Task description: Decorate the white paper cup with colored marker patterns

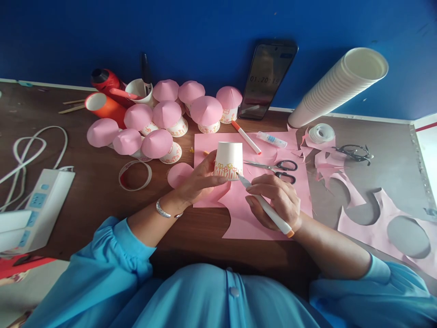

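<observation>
My left hand (pixel 198 182) grips an upside-down white paper cup (pixel 228 157) on the pink paper sheet (pixel 249 218). The cup has small orange and pink drawings along its lower band. My right hand (pixel 276 200) is closed on a white marker pen (pixel 269 212) with an orange end, its tip touching the cup's lower right edge. A loose pink paper circle (pixel 178 174) lies just left of my left hand.
Several finished pink-capped cup mushrooms (pixel 164 118) cluster at back left. Scissors (pixel 278 166), a glue tube (pixel 272 139) and an orange-capped marker (pixel 246 136) lie behind the cup. A phone (pixel 268 79) leans on the blue wall, beside a cup stack (pixel 337 86). Tape ring (pixel 135 175), power strip (pixel 41 205), pink offcuts (pixel 375 223).
</observation>
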`<state>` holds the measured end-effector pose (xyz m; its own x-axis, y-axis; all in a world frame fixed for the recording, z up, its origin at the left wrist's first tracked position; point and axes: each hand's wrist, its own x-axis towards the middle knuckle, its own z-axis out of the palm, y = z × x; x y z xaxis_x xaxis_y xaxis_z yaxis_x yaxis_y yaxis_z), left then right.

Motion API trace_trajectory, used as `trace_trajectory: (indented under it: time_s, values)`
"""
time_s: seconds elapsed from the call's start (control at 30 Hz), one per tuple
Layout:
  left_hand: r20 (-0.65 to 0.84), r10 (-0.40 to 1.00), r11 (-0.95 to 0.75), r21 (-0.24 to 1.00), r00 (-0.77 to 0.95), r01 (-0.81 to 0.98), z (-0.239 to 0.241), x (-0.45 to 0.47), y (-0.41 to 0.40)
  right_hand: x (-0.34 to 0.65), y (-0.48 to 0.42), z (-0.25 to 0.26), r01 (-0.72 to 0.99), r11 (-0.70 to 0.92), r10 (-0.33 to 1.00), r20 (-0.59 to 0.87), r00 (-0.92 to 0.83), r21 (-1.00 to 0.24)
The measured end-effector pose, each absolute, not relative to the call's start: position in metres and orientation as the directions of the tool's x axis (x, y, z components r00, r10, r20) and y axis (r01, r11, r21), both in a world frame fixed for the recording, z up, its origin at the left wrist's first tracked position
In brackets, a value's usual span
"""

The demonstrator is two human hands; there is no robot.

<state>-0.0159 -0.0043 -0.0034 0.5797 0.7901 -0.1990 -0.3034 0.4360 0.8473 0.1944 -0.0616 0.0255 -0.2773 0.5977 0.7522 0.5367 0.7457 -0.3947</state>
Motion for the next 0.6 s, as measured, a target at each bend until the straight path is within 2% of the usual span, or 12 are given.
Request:
trace_trajectory:
  time_s: [0.1,0.33,0.6]
  values:
    - [-0.189,0.759,0.480,0.809,0.623,-0.340,-0.001,-0.016,-0.005,0.195,-0.063,0.026,0.515,0.755,0.598,0.749,-0.286,-0.406]
    - [-0.142,0.736,0.473,0.807,0.662,-0.352,-0.009,-0.020,-0.004,0.193,-0.067,0.027,0.444,0.775,0.609,0.719,-0.336,-0.449]
    - [-0.223,0.770,0.471,0.831,0.599,-0.296,-0.004,-0.017,-0.003,0.193,-0.067,0.026,0.484,0.766,0.607,0.724,-0.327,-0.424]
